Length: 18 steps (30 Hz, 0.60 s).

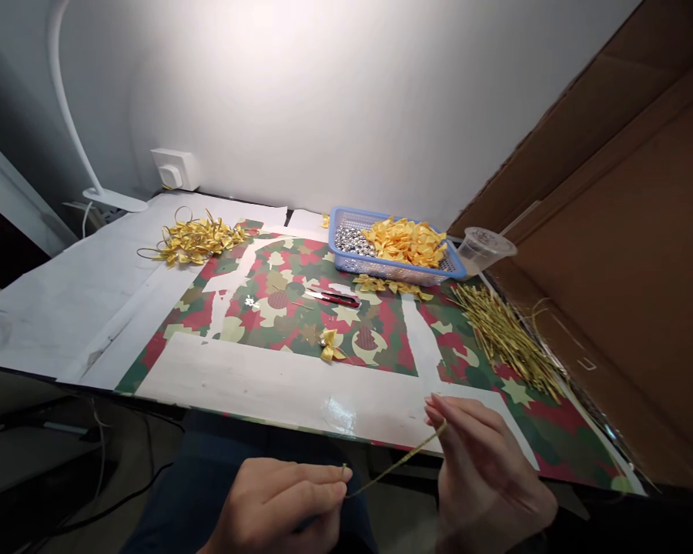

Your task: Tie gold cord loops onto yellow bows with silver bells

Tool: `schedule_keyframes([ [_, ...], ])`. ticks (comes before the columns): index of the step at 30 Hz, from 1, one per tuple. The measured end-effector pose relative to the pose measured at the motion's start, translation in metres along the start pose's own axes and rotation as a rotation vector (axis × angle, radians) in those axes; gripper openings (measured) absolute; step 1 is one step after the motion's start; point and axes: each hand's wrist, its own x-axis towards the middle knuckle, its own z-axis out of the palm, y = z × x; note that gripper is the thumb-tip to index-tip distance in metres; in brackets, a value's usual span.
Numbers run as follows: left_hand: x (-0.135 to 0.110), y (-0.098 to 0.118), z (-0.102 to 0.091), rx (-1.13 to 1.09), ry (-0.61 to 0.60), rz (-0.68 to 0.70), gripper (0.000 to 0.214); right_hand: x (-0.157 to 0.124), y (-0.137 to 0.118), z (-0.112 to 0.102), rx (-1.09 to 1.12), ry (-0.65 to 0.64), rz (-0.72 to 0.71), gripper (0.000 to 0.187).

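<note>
a white gooseneck desk lamp (63,92) rises at the far left, beside white paper sheeting (92,292). on that sheeting's edge lies a loose heap of gold ribbon bows (199,240), with thin gold ties showing among them. a camouflage-printed red and green mat (375,346) carries a small pair of red-handled snips (332,298) and a single yellow ribbon bow (329,345), well apart from the heaps. the left hand (277,504), low at the front, is curled nearly shut, thumb and forefinger pinching one end of a thin twisted gold strand (396,462). this strand runs nearly straight between the hands, in front of the mat's near edge. behind the mat, a blue plastic mesh basket (346,219) holds shiny silver beads (352,240) and a mound of yellow ribbon bows (404,242). whether these bows carry ties is too small to tell. the right hand (485,469) is partly closed, its fingertips gripping the strand's other end. further right lies a large fanned bundle of straight gold strands (502,338), and a clear plastic cup (485,248) stands beyond it.
</note>
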Motion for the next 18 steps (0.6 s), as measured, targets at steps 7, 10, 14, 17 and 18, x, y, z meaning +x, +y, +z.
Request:
schedule_keyframes([
  [7, 0.003, 0.0, -0.001, -0.046, 0.003, -0.029, 0.019, -0.011, -0.007, 0.0, 0.512, -0.463, 0.573, 0.007],
  [10, 0.0, -0.001, 0.001, -0.083, 0.007, -0.038, 0.018, -0.017, -0.006, 0.005, 0.619, -0.568, 0.87, 0.009],
  [14, -0.003, -0.002, 0.002, -0.114, -0.012, -0.039, 0.02, -0.022, -0.008, 0.014, 0.681, -0.477, 1.2, 0.023],
  [17, -0.005, -0.003, 0.002, -0.12, -0.02, -0.043, 0.02, -0.02, -0.009, 0.018, 0.772, -0.468, 1.259, 0.028],
  [18, -0.006, -0.003, 0.001, -0.122, -0.027, -0.044, 0.021, -0.019, -0.01, 0.018, 0.795, -0.493, 1.253, 0.026],
])
